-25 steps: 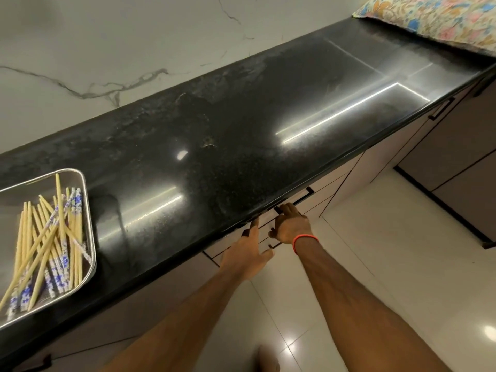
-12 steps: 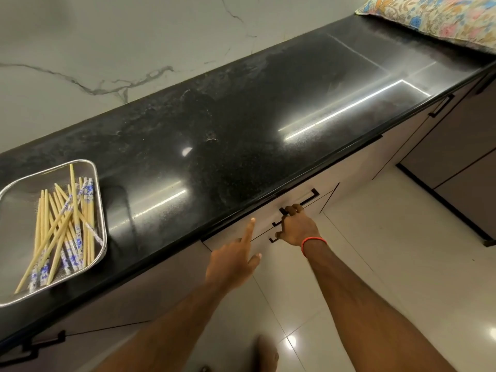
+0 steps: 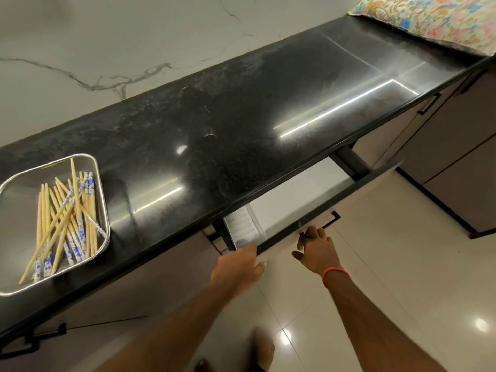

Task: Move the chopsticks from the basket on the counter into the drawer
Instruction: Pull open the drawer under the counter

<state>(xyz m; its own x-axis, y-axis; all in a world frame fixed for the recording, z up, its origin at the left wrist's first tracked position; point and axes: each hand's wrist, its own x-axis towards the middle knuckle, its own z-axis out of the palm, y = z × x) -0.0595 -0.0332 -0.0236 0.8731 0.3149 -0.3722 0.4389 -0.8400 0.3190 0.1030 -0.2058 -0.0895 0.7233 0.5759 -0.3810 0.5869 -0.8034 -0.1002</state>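
Note:
Several wooden chopsticks (image 3: 64,224), some with blue-and-white ends, lie loose in a shallow steel basket (image 3: 103,202) at the left of the black counter (image 3: 228,135). Under the counter's front edge a drawer (image 3: 295,200) stands pulled partly out, its pale inside showing a ribbed metal insert (image 3: 243,226) at the left. My right hand (image 3: 316,253), with an orange band at the wrist, grips the drawer's black handle (image 3: 331,220). My left hand (image 3: 239,267) rests on the left end of the drawer front, thumb against the panel.
A floral cloth (image 3: 434,20) lies at the counter's far right end. More cabinet fronts with black handles (image 3: 429,103) run along the right. Glossy floor tiles (image 3: 389,277) lie below. A marble wall (image 3: 107,49) backs the counter. My foot (image 3: 264,345) shows at the bottom.
The drawer, closed a second ago, has slid out as my right hand pulled its handle. My left hand moved from pointing near the counter edge onto the drawer front's left end.

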